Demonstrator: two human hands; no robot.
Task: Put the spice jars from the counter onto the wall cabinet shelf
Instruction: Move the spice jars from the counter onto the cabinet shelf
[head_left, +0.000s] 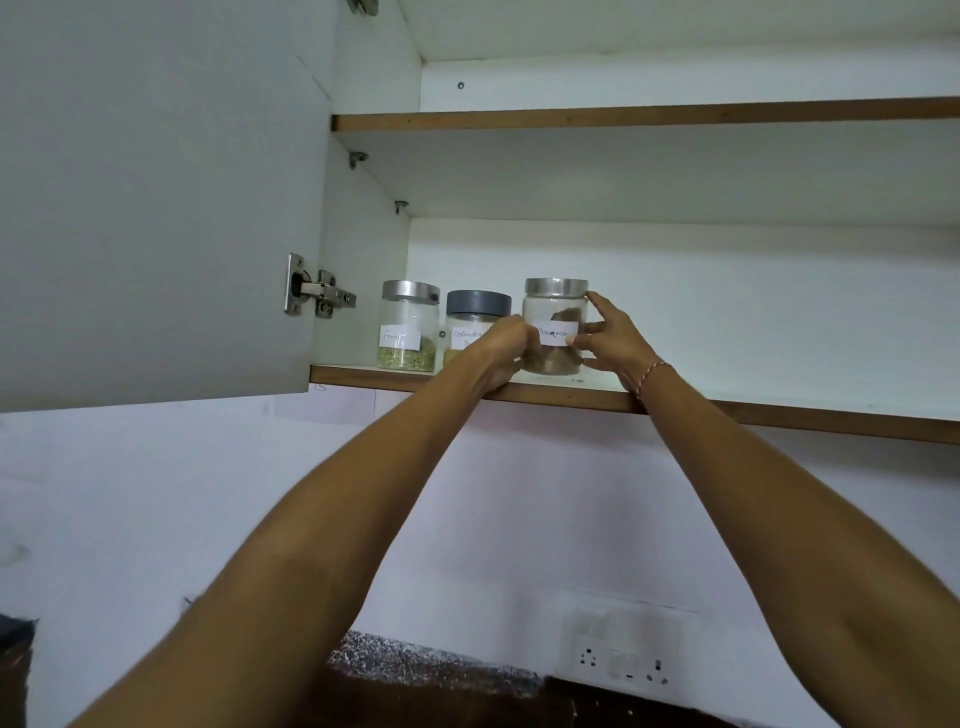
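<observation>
1. Head view: the cinnamon jar (554, 327) is held upright at the shelf (779, 413) front edge by the left hand (496, 351) and right hand (610, 340), fingers curled round its sides.
2. The fennel jar (409, 326) and coriander jar (475, 325) are already set at the shelf's left end.
3. Release is judged outstanding; the counter is barely shown.

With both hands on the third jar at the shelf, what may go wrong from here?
1. The cinnamon jar stands near the front edge of the shelf; a pull by the right hand might tip it off.
2. The left hand is squeezed against the coriander jar and may knock it into the fennel jar.
3. The open door hangs close to the person's head.
</observation>
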